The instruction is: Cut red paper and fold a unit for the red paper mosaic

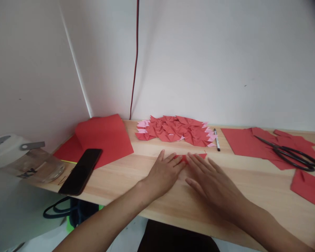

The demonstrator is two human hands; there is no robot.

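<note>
A small folded piece of red paper lies flat on the wooden table, mostly covered by my hands. My left hand rests on its left part, palm down with the fingers stretched out. Over the right part lies my right hand, also flat, its fingers extended and the thumb apart. Just beyond them spreads a pile of folded red and pink paper pieces. A black-and-white marker pen lies to the right of that pile.
Black-handled scissors lie on red paper sheets at the right, near a small red piece. At the left are a large bent red sheet, a black phone and a clear bottle. A thin cord hangs along the wall.
</note>
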